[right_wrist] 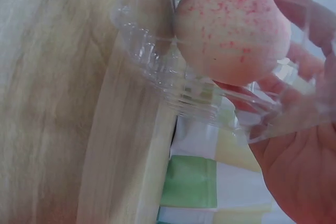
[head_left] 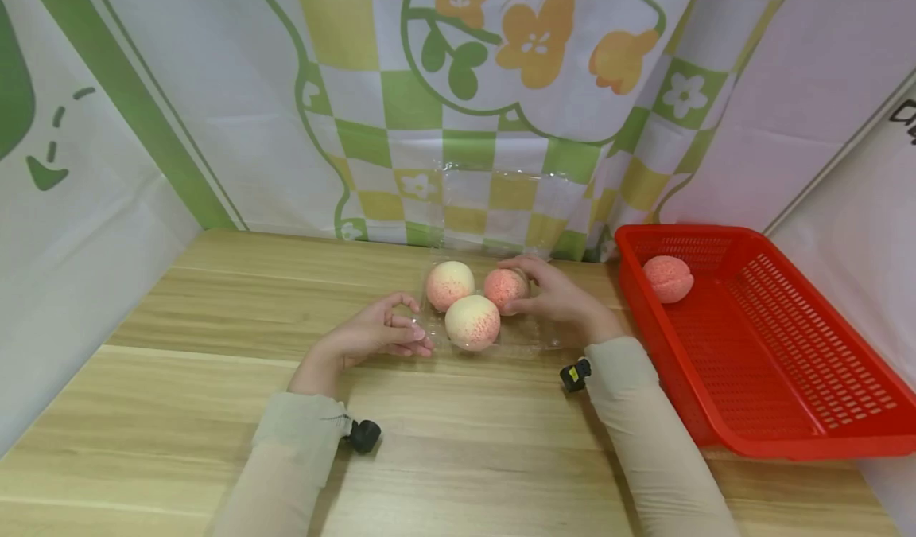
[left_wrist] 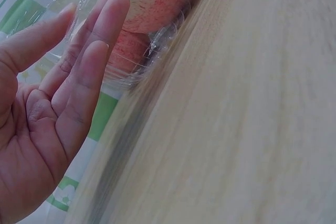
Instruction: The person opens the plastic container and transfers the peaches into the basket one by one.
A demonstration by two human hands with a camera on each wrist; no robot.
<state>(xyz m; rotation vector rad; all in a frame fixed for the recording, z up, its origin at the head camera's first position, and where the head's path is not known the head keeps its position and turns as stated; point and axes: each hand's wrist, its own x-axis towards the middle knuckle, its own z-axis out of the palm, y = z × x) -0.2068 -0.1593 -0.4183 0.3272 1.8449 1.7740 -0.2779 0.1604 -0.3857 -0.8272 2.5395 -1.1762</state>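
A clear plastic clamshell box (head_left: 533, 338) lies on the table with its lid (head_left: 501, 203) raised at the back. Inside it sit a pale peach (head_left: 450, 286) at back left, another pale peach (head_left: 473, 323) in front, and a pinker peach (head_left: 505, 289) at right. My right hand (head_left: 554, 292) holds the pinker peach, thumb and fingers around it; the right wrist view shows this peach (right_wrist: 233, 27) close up, above the box's clear rim. My left hand (head_left: 375, 328) is at the box's left edge, fingers loosely extended and holding nothing.
A red slotted basket (head_left: 687, 362) stands at the right, with one pink peach (head_left: 669, 278) in its far left corner. Behind the wooden table (head_left: 465, 441) hangs a checked, flowered curtain (head_left: 415, 107), close to the raised lid.
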